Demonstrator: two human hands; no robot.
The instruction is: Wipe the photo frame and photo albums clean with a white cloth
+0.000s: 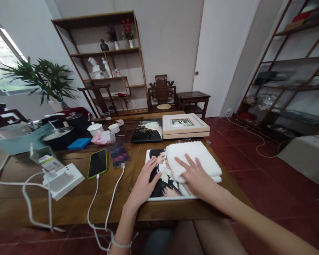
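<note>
The left hand (144, 184) lies flat on the photo print (161, 177), fingers together. Right hand (195, 175) presses a white towel (193, 159) beneath spread fingers.

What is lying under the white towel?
A photo lies under the towel. Its left part shows, with the left hand on it; the rest is covered by the towel and the right hand.

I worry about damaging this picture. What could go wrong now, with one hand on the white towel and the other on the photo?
1. The photo lies at the front edge of the table, and the left hand only presses flat on its left side. A push from the right hand on the towel might slide it off.
2. White cables hang beside the left wrist, and one leads to the phone. The arm could snag it.
</note>
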